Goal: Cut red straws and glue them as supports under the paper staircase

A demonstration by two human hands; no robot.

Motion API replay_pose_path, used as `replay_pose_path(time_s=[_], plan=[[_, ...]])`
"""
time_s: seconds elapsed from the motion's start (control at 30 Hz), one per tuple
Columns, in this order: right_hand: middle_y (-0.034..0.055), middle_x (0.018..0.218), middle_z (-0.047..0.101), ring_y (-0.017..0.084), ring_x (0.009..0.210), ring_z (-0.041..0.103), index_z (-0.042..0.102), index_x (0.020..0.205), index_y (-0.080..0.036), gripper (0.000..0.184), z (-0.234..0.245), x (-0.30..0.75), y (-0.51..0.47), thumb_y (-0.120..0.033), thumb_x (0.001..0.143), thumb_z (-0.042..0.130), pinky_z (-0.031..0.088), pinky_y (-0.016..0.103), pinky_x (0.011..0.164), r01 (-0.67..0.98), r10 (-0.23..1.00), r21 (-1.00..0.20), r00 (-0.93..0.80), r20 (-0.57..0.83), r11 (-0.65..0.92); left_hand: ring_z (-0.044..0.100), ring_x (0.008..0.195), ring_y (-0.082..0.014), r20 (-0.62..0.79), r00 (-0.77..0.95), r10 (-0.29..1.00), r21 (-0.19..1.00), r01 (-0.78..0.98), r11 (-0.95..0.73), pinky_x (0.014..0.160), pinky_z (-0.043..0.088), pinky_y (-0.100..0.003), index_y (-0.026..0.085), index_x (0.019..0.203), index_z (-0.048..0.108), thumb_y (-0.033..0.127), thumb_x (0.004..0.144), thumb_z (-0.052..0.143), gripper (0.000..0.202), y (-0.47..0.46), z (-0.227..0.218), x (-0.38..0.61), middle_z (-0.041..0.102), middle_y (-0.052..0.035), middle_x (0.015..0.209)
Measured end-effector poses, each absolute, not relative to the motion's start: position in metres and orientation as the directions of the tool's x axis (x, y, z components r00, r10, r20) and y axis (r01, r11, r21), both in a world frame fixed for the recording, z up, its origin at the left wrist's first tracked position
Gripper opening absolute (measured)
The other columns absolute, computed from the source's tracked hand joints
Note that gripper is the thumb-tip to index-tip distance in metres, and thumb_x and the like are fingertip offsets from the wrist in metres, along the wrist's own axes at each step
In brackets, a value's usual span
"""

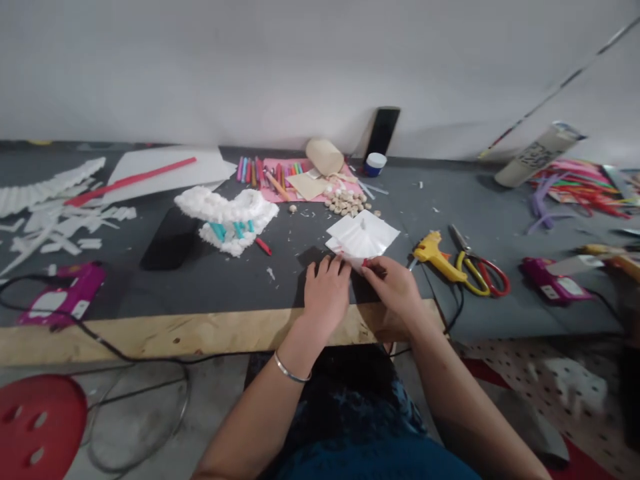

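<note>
Folded white paper (364, 235) with a pleated, fan-like middle lies in front of me on the dark table. My left hand (327, 287) rests palm down at its near left edge, fingers stretched out and the tips touching the paper. With thumb and fingers closed, my right hand (395, 283) pinches the paper's near edge. A small red spot shows at those fingertips; what it is I cannot tell. Just right of that hand lies a yellow glue gun (436, 257), beside scissors (477, 267) with yellow and red handles.
Pistachio shells (347, 202), crayons (247, 172) and a blue jar (375, 165) stand behind the paper. To the left are a fluffy white craft piece (227, 217), a black phone (170, 240) and a purple glue gun (65, 293) with a trailing cord. Pipe cleaners (585, 190) lie right.
</note>
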State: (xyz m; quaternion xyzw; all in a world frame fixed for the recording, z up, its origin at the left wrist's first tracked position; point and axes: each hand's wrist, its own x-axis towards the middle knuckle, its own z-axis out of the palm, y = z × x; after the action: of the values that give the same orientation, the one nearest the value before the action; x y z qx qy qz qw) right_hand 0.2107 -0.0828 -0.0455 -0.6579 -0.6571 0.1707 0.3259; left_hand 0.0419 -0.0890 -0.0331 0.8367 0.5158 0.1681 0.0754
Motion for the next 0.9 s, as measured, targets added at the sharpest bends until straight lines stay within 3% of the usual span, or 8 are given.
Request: replay_pose_path(time_s=[0.23,0.33,0.47,0.57,0.63,0.77,0.9], plan=[[0.0058,0.082,0.073,0.020,0.074,0.067,0.066,0.088,-0.019,0.014,-0.036,0.216,-0.084,-0.027,0.085,0.055,0.045,0.028,0.067,0.777,0.994,-0.626,0.003,0.107,0.065,0.044,0.129,-0.0320,0.180,0.430,0.885,0.277,0.841,-0.465,0.105,0.034,-0.053,0.019,0.131,0.054,0.019,0.092,0.046,0.040,-0.084,-0.028,0.043,0.053,-0.0123,0.141],[0.0056,0.082,0.073,0.019,0.072,0.066,0.067,0.088,-0.019,0.014,-0.027,0.216,-0.087,-0.022,0.087,0.054,0.042,0.026,0.064,0.796,0.995,-0.598,-0.044,0.089,0.089,0.047,0.125,-0.0312,0.208,0.404,0.891,0.324,0.831,-0.453,0.102,0.037,-0.050,0.019,0.126,0.058,0.017,0.090,0.048,0.037,-0.083,-0.024,0.042,0.056,-0.0135,0.135],[0.0069,0.082,0.072,0.019,0.072,0.064,0.068,0.088,-0.018,0.016,-0.012,0.213,-0.093,-0.021,0.088,0.053,0.038,0.026,0.061,0.842,0.994,-0.529,-0.081,0.071,0.107,0.059,0.104,-0.0261,0.226,0.328,0.917,0.574,0.716,-0.398,0.091,0.046,-0.042,0.018,0.109,0.066,0.022,0.092,0.047,0.025,-0.082,-0.019,0.041,0.067,-0.0117,0.109],[0.0047,0.083,0.072,0.016,0.072,0.063,0.068,0.090,-0.018,0.014,-0.004,0.206,-0.103,-0.021,0.089,0.054,0.038,0.024,0.060,0.776,0.988,-0.611,-0.140,0.069,0.153,0.063,0.089,-0.0211,0.135,0.262,0.956,0.829,0.498,-0.253,0.079,0.050,-0.033,0.017,0.098,0.068,0.033,0.091,0.053,0.023,-0.084,-0.019,0.044,0.070,-0.0081,0.096],[0.0021,0.081,0.071,0.014,0.069,0.062,0.067,0.089,-0.020,0.012,0.001,0.203,-0.110,-0.022,0.089,0.055,0.038,0.023,0.059,0.709,0.983,-0.684,-0.165,0.081,0.175,0.064,0.079,-0.0182,0.022,0.196,0.980,0.935,0.343,-0.090,0.071,0.050,-0.029,0.017,0.092,0.069,0.040,0.087,0.058,0.026,-0.086,-0.020,0.046,0.071,-0.0062,0.089],[0.0043,0.091,0.071,0.016,0.081,0.063,0.068,0.095,-0.021,0.016,0.011,0.230,-0.117,-0.032,0.090,0.058,0.045,0.026,0.071,0.684,0.975,-0.697,-0.114,0.193,0.218,0.061,0.069,-0.0136,-0.109,0.148,0.983,0.988,0.122,0.091,0.064,0.048,-0.024,0.016,0.089,0.067,0.048,0.082,0.062,0.032,-0.092,-0.017,0.049,0.070,-0.0038,0.082],[0.0099,0.101,0.069,0.024,0.097,0.060,0.069,0.095,-0.019,0.026,0.007,0.315,-0.107,-0.036,0.094,0.049,0.043,0.036,0.087,0.879,0.909,-0.476,0.194,0.368,0.004,0.061,0.067,-0.0127,-0.167,0.260,0.951,0.986,0.032,0.164,0.059,0.046,-0.022,0.017,0.091,0.062,0.050,0.085,0.059,0.034,-0.096,-0.008,0.048,0.066,-0.0028,0.077]])
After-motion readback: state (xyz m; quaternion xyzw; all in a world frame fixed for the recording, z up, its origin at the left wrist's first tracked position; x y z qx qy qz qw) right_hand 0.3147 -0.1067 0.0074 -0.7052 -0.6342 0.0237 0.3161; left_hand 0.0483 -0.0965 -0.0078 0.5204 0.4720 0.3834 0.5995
